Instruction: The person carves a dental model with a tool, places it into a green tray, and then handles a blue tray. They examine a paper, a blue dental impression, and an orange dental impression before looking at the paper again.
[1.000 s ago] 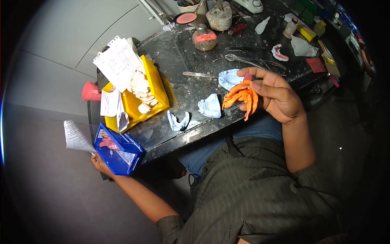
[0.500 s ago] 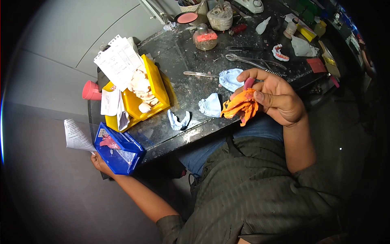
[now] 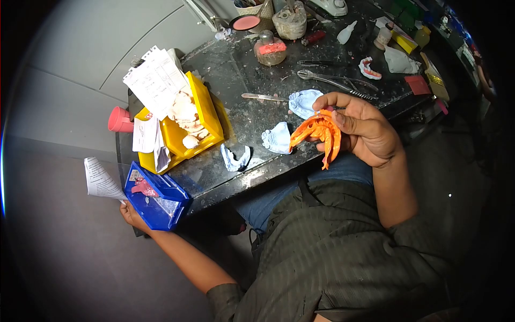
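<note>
My right hand point(image 3: 370, 131) is closed on an orange dental impression point(image 3: 319, 133), pinched between thumb and fingers above the bench's front edge. Beyond and beside it lie two pale blue dental casts, one toothed cast point(image 3: 277, 138) and another cast point(image 3: 304, 103) partly behind my fingers. A horseshoe-shaped cast point(image 3: 235, 157) sits farther left. At the lower left, my left hand point(image 3: 135, 216) grips the side of a blue bin point(image 3: 161, 206), its fingers partly hidden. That bin hangs at the bench corner with a pink piece point(image 3: 144, 188) inside. A printed paper point(image 3: 103, 180) sticks out beside the same hand.
A yellow bin point(image 3: 206, 112) holds pale casts and papers point(image 3: 155, 80). Near it stands a pink cup point(image 3: 120, 119). On the black bench point(image 3: 230, 80) are a metal knife point(image 3: 264, 97), pliers point(image 3: 322, 78), a glass burner point(image 3: 270, 49) and a denture point(image 3: 369, 68).
The orange impression has turned in my right hand, so its curved, hollow side now shows and the pink part is mostly hidden. My left hand and the blue bin stay put.
</note>
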`<state>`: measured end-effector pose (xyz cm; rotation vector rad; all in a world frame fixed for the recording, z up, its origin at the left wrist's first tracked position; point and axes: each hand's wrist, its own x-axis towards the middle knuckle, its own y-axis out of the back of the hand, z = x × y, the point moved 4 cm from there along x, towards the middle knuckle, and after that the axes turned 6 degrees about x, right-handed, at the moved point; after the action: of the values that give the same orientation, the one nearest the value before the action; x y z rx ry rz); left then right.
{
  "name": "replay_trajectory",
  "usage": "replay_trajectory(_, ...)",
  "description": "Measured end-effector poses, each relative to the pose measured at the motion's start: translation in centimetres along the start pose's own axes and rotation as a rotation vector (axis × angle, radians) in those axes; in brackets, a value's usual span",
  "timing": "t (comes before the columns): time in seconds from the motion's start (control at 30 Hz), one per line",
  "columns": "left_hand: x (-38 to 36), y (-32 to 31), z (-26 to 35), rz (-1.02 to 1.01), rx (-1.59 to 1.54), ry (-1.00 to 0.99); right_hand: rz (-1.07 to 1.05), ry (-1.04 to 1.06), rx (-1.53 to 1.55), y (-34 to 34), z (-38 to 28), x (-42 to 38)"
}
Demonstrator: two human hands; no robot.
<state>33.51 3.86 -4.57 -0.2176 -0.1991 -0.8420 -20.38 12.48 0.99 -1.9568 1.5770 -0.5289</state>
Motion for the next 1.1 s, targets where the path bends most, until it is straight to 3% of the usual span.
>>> replay_trajectory(0.73, -0.3, -0.2, 0.3, -0.025, 0.0, 0.036, 0.045, -0.063, 0.062, 0.1, 0.9, 0.2)
replay_trajectory(1.1, -0.2, -0.2, 0.2, -0.047, -0.01, 0.016, 0.277, 0.169, -0.233, -0.9, 0.2, -0.2)
